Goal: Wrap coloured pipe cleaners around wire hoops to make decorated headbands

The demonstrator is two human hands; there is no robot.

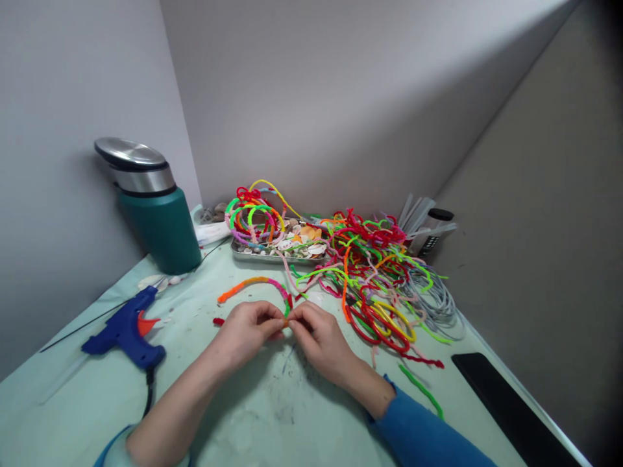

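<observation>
Both hands meet over the middle of the table, fingertips pinched together. My left hand [250,329] and my right hand [318,334] grip a multicoloured pipe cleaner [257,280] near one end. Its orange, yellow, pink and green length arcs up and away to the left behind my fingers. Between the fingertips a small orange-brown bit shows. A dark red piece [219,322] sticks out beside my left hand, and a bit of red also shows just above the pinch; how these join is hidden by my fingers.
A blue glue gun [127,332] lies at left, before a green bottle [163,227]. At the back stands a metal tray [272,257] of shells. Tangled pipe cleaners [370,246], grey cord [438,301], a green piece [422,391] and a black flat object [506,408] lie at right.
</observation>
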